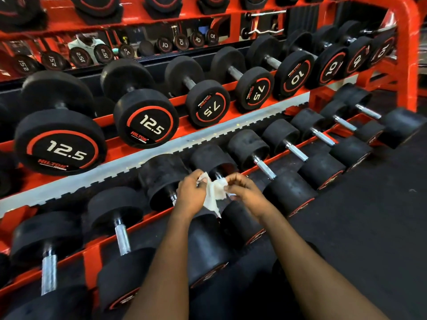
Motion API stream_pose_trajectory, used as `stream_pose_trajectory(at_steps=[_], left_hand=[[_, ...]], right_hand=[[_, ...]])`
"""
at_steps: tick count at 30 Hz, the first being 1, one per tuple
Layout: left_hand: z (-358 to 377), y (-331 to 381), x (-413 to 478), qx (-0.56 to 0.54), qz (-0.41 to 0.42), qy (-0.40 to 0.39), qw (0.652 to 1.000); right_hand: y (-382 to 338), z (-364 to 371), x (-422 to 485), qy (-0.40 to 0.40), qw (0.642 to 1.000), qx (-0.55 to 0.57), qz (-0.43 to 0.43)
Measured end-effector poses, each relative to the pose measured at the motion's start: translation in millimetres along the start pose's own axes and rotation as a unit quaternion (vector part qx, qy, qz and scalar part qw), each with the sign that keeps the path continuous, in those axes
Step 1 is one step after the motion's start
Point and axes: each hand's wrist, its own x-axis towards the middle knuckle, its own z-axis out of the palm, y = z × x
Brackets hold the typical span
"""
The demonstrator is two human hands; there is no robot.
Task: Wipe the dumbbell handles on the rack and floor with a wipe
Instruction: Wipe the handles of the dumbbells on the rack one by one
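Wipe (pixel 215 196) stretched sideways (crumpled), each grip pinching it: left hand (pixel 190 196), right hand (pixel 246 192).

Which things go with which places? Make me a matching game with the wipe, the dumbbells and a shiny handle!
Things
1. crumpled white paper wipe
2. black rubber dumbbell marked 12.5
3. black rubber dumbbell marked 7.5
4. shiny silver metal handle

Places
A. bottom shelf of the orange-red metal rack, just right of the right hand
B. pinched by the left hand and the right hand
C. left part of the middle shelf
D. middle shelf, right of the 12.5

Pairs: 1-B, 2-C, 3-D, 4-A
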Motion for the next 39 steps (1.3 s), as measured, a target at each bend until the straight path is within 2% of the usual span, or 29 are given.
stream_pose_trajectory(at_steps=[2, 4, 5, 7, 9, 13, 16, 18, 21, 24, 27, 29, 31, 34, 39], left_hand=[[-2.4, 1.1, -3.6, -0.021, 0.012, -0.001, 1.000], [-5.3, -0.5, -3.3, -0.030, 0.001, 0.006, 1.000], [-7.0, -1.6, -2.5, -0.033, -0.005, 0.013, 0.999], [-11.2, -4.2, -2.3, -0.031, -0.019, 0.028, 0.999], [-13.7, -5.3, -2.4, -0.035, -0.031, 0.046, 0.998], [-4.1, -4.7, -6.8, -0.060, -0.054, 0.076, 0.994], [5.9, -1.4, -9.7, -0.056, -0.058, 0.114, 0.990], [9.6, 5.1, -12.1, -0.041, -0.060, 0.139, 0.988], [11.5, 7.0, -12.6, -0.060, -0.077, 0.163, 0.982], [7.4, 2.1, -9.5, -0.101, -0.107, 0.164, 0.975], [3.8, -1.4, -10.2, -0.154, -0.086, 0.093, 0.980], [1.9, -2.5, -12.0, -0.160, -0.051, 0.016, 0.986], [0.8, -4.3, -13.1, -0.145, -0.030, -0.017, 0.989], [0.7, -5.1, -13.5, -0.113, -0.021, 0.022, 0.993], [5.0, -2.2, -13.7, -0.162, -0.063, 0.023, 0.985]], right_hand=[[1.5, 0.6, -3.0, -0.064, 0.997, -0.026, 0.028], [5.3, 0.0, -4.2, -0.086, 0.991, -0.085, 0.048], [5.2, 0.0, -4.7, -0.063, 0.992, -0.097, 0.048], [3.9, 0.2, -4.2, 0.034, 0.996, -0.077, 0.034], [3.3, 1.9, -2.3, 0.116, 0.993, -0.009, 0.026], [-1.2, 15.2, 3.1, 0.186, 0.970, 0.155, 0.015], [1.4, 27.1, 12.8, 0.268, 0.950, 0.157, 0.028], [7.8, 29.6, 19.4, 0.294, 0.950, 0.110, 0.009], [15.6, 24.6, 20.4, 0.299, 0.954, 0.002, -0.009], [12.7, 20.5, 11.5, 0.262, 0.964, -0.032, -0.040], [15.2, 16.8, 8.8, 0.231, 0.971, -0.038, -0.039], [17.1, 12.5, 10.6, 0.228, 0.973, -0.033, -0.027], [16.4, 10.3, 11.4, 0.219, 0.975, -0.012, -0.021], [18.1, 9.6, 14.3, 0.240, 0.970, 0.003, -0.030], [16.6, 12.6, 14.9, 0.254, 0.965, -0.038, -0.060]])
